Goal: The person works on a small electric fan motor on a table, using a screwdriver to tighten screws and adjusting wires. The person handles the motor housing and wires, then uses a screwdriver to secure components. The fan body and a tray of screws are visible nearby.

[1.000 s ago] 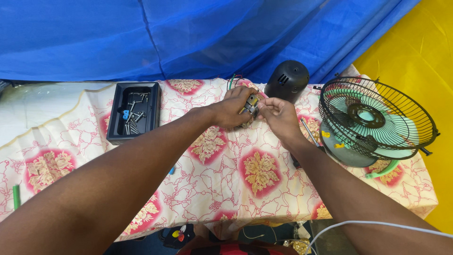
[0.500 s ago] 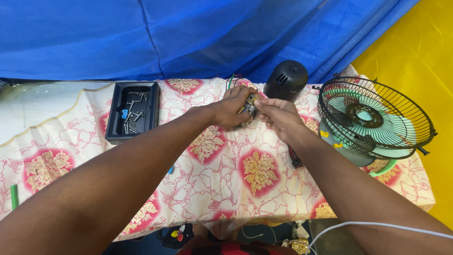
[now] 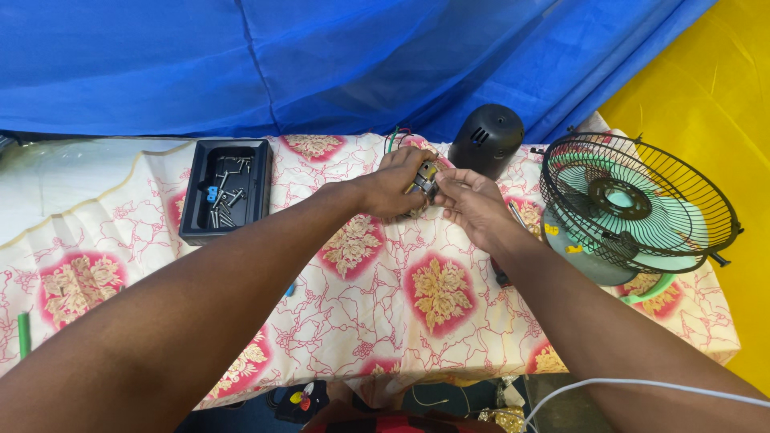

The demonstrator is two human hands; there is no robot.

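The fingers point(image 3: 411, 172) of the left hand point(image 3: 393, 188) were curled tight around a small metal motor part point(image 3: 423, 178), gripping it from the left. The fingers point(image 3: 451, 183) of the right hand point(image 3: 472, 204) were pinched against the same part from the right, so both hands met on it just above the table point(image 3: 385, 313), near its far edge. Green and red wires point(image 3: 393, 138) rose from behind the left hand. How much of the part lay hidden in the palms could not be told.

Just beyond the hands stood a black domed motor cover point(image 3: 486, 138), close to the right hand but apart from it. To the right rested a fan point(image 3: 634, 210) with a dark wire guard and pale green blades, tilted on the table's edge. To the left, well apart from the hands, lay a black tray point(image 3: 192, 228) holding loose screws point(image 3: 224, 192) and a small blue piece. A floral red-and-cream cloth point(image 3: 437, 293) covered the table, and a blue tarpaulin point(image 3: 321, 56) hung behind it. A white cable point(image 3: 642, 385) crossed under the right forearm.
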